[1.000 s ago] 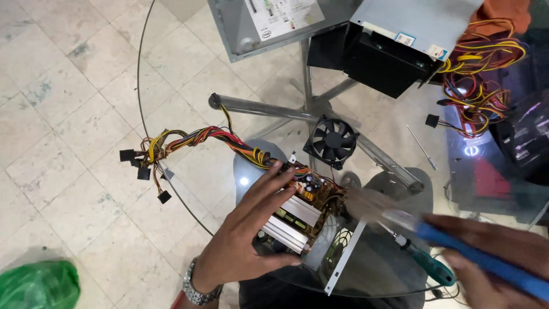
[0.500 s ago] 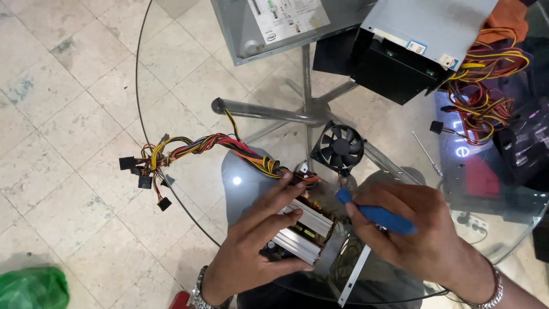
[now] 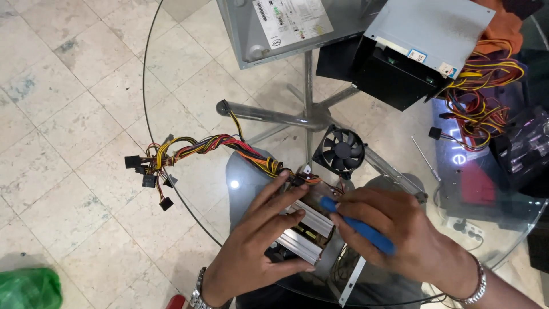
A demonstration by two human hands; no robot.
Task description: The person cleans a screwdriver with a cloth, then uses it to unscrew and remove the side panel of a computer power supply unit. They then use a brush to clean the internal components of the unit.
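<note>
The opened power supply unit [image 3: 306, 229], its aluminium heatsinks bare, sits at the six o'clock edge of the round glass counter [image 3: 189, 74]. The left hand [image 3: 260, 246] steadies it, fingers [image 3: 274, 194] spread open across the top. The right hand [image 3: 400, 229] has its fingers closed around a blue-handled screwdriver [image 3: 357, 226], tip hidden among the parts. A bundle of coloured cables [image 3: 206, 146] trails toward nine o'clock. A loose black fan [image 3: 342, 151] lies just beside the unit at twelve o'clock.
</note>
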